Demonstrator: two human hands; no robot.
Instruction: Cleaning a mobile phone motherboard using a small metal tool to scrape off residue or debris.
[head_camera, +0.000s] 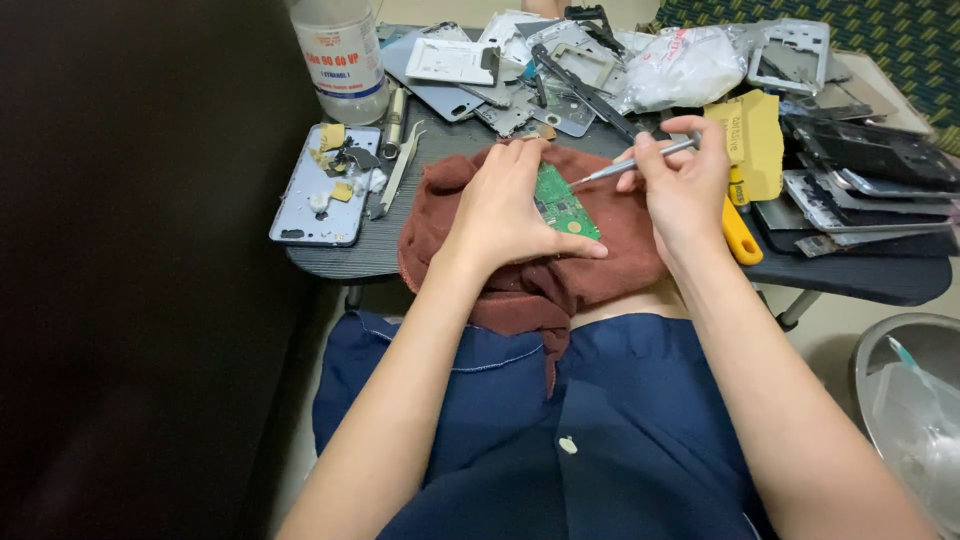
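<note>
Nearest the lens, a dark blue shirt (560, 430) across the lap, both bare forearms reaching forward from it to the bench (860, 275). Draped over the bench's near edge and hanging toward the lap, a rust-brown cloth (530, 290), likely there as a soft, non-slip pad. On the cloth, near its middle, a small green circuit board (562, 203), pinned flat by the left hand (500, 205): palm down, fingers spread and pointing away, thumb stretched along the board's near edge, pressing rather than gripping, so the board stays put under the tool. Right hand (680, 185) raised just right of the board, wrist bent, grip closed pen-fashion on a slim metal pry tool (635, 160), tip angled down-left to the board's far corner; contact too fine to confirm. At the bench's left edge, a pale blue phone back cover (325, 190) dotted with yellow scraps, tweezers (398, 172) beside it, a clear plastic bottle (342, 55) behind. Along the far edge, a heap of phone frames (560, 60); at the right edge, stacked phone screens (870, 185) and a yellow-handled tool (741, 235).
</note>
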